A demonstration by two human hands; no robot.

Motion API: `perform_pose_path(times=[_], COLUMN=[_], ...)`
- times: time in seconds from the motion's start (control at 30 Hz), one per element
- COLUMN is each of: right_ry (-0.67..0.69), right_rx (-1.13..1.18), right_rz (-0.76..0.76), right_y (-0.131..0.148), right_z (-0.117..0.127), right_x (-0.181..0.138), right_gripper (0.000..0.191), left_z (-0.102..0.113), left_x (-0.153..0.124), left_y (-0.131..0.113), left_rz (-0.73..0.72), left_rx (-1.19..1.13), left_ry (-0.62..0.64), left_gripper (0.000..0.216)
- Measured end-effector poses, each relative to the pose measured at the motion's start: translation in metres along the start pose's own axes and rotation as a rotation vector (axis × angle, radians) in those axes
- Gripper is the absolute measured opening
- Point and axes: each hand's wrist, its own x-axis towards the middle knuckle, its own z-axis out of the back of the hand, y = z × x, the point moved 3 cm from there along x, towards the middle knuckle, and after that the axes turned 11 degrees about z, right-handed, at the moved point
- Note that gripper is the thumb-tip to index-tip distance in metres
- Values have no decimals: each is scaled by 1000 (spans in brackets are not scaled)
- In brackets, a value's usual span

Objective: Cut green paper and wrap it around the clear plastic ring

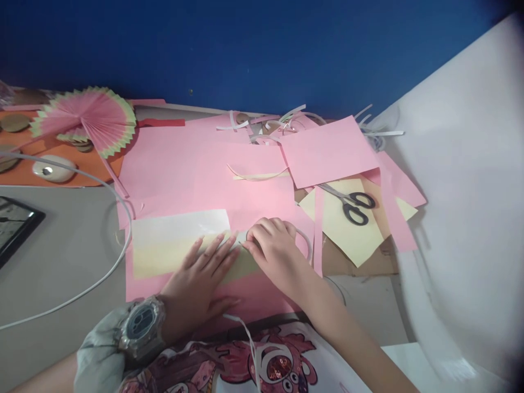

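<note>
A yellow sheet of paper (158,261) with a glossy white band (184,220) along its far side lies on a large pink sheet (176,164). My left hand (200,278) rests flat on the yellow sheet with its fingers spread, holding nothing. Just right of those fingertips, my right hand (272,240) is closed in a pinch at the far edge of the yellow paper. A thin white strip (308,246) curls out beyond this hand and appears to be in its grip; the fingertips themselves are partly hidden.
Black-handled scissors (355,208) lie on yellow paper at the right, under a pink rectangle (329,153). Paper offcuts (286,125) are scattered at the back. A pleated pink-and-green fan (88,117), a white computer mouse (54,169), a cable (118,254) and a black-framed device (18,226) are leftward.
</note>
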Motion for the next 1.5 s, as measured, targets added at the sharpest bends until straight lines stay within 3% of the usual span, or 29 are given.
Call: perform_pose_path(times=[0.4,0.7,0.83,1.5], right_ry=[6,4,19,-71], right_rx=[158,212,245,98], right_rz=[-55,-88,-103,-81], right_y=[-1,-4,-4,-2], right_z=[3,4,8,-6], right_x=[3,2,3,1], right_gripper=[12,8,16,21], left_z=[-5,-5,-5,-7], left_x=[0,0,2,0], left_y=[4,3,4,3], left_rz=[-6,-11,-16,-17], left_rx=[-35,-40,-48,-36], left_ry=[40,67,73,43], left_gripper=[82,70,74,79])
